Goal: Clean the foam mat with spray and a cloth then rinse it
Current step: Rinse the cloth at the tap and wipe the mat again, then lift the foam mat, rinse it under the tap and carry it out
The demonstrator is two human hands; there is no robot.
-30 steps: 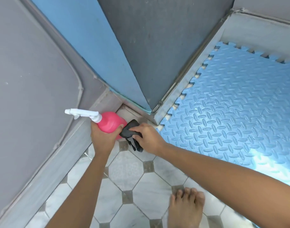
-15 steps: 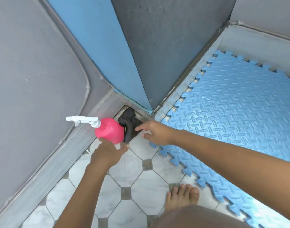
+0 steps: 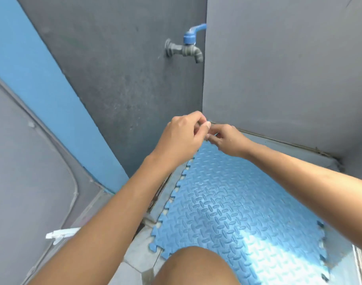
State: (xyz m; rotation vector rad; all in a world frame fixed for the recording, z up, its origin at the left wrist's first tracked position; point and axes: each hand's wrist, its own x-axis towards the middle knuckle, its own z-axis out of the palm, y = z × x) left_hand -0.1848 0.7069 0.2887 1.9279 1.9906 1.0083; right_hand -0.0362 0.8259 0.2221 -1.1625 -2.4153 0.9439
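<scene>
Where they released spray bottle [image 3: 61, 235] and cloth, both hands, left hand [image 3: 181, 138], right hand [image 3: 227, 141], now pinch foam mat [image 3: 227, 202] far corner between fingertips, tap [image 3: 185, 48] above.

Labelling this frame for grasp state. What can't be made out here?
- Head view, spray bottle: only the white nozzle shows; the left forearm hides the body.
- Cloth: not visible anywhere.
- Left hand and right hand: the fingers meet over the far corner of the foam mat and cover the contact; firm grip unclear.
- Tap: no water visible; whether it is open cannot be told.
- Mat's near edge: hidden behind the knee.
</scene>
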